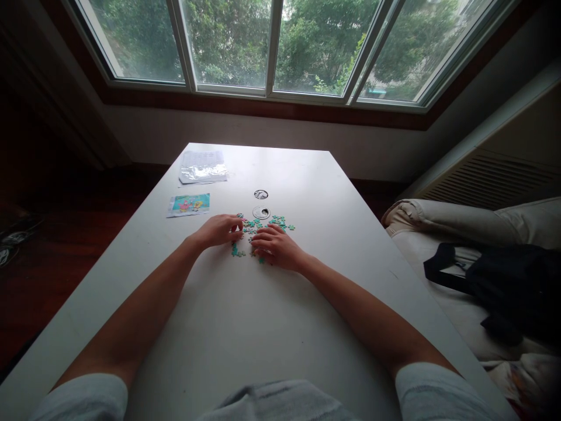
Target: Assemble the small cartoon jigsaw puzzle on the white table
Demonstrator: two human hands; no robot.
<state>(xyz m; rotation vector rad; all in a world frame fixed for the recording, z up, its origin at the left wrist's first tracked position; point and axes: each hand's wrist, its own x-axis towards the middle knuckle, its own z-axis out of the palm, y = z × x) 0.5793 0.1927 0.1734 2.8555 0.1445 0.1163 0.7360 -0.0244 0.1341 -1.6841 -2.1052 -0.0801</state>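
Small teal jigsaw puzzle pieces (252,224) lie in a loose group on the white table (245,327), some of them hidden by my hands. My left hand (222,230) is at the left side of the group, its thumb and fingers curled together in a pinch. Whatever may be between those fingertips is too small to make out. Over the near right part of the group rests my right hand (279,248), palm down with the fingers stretched and a little apart. Further pieces (283,222) show just beyond its fingers.
A picture card (190,203) with colourful cartoon figures lies at the left, and a clear plastic sleeve with papers (203,168) is behind it. Two round cable holes (262,212) sit beyond the pieces. Right of the table, dark clothing (512,286) lies on a pale sofa (407,245).
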